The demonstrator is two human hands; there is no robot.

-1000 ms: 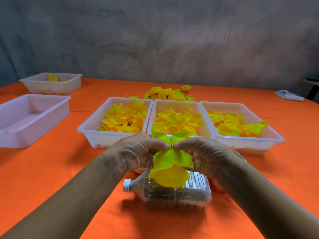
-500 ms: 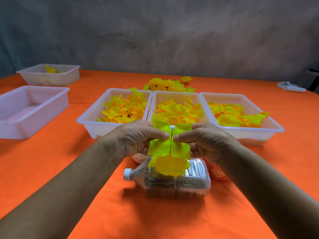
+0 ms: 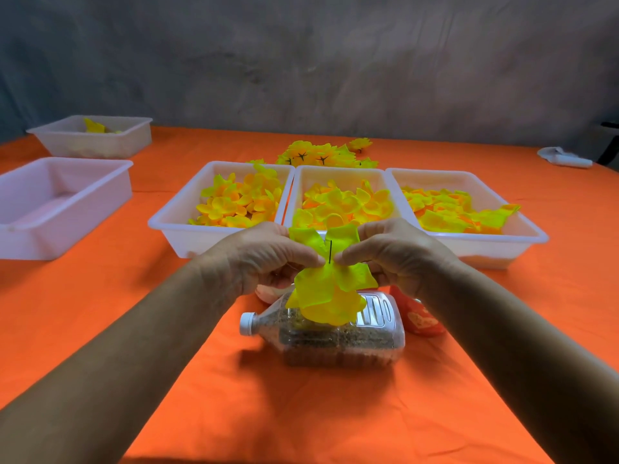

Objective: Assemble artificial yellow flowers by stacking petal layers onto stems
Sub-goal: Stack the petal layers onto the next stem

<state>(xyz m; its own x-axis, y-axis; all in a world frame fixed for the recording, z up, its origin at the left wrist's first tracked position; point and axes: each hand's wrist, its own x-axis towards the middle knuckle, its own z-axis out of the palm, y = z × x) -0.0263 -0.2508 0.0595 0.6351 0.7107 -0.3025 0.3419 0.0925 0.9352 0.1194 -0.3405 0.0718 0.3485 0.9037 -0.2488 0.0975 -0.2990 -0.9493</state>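
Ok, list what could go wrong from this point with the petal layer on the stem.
1. Both hands, left hand and right hand, pinch the petal layer right at the thin dark stem; a skewed push might tear its centre hole.
2. The work is held above the lying bottle, so a dropped layer could land on it or the orange tablecloth.

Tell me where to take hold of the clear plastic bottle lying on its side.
Grip the clear plastic bottle across its wide ribbed body from above, thumb and fingers on the long sides. It lies flat on the orange tablecloth, white cap pointing left; the tapered neck would likely slip.
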